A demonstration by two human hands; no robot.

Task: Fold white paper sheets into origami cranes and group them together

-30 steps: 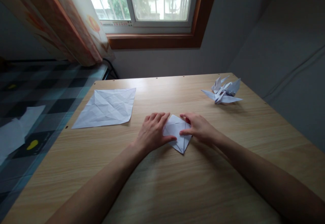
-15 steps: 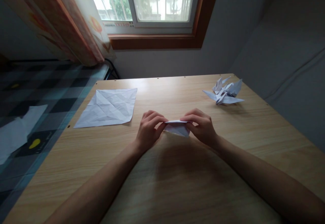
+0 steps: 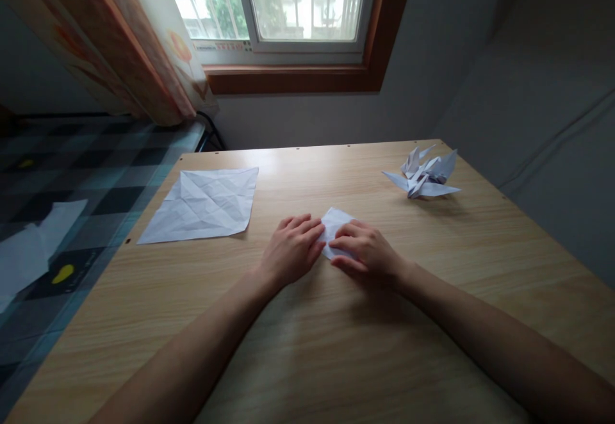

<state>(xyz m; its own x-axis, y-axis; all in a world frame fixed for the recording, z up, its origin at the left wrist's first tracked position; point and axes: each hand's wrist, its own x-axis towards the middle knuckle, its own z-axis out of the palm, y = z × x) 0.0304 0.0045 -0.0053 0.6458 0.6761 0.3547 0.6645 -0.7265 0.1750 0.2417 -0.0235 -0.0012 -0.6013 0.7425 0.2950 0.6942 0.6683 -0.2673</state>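
A small folded piece of white paper lies flat on the wooden table between my hands. My left hand rests at its left edge, fingers stretched out and the tips touching the paper. Across the paper's right part lies my right hand, its fingers extended and the thumb apart, pressing on the sheet and covering that side of it. Neither hand pinches the paper.
A larger creased sheet of white paper lies at the table's left. Folded paper cranes sit in a cluster at the back right. Left of the table, more white paper rests on a checked cloth.
The folded paper has gone from being held up by its top edge in both hands to lying flat on the table. Both hands loosened their pinch and came down onto it.
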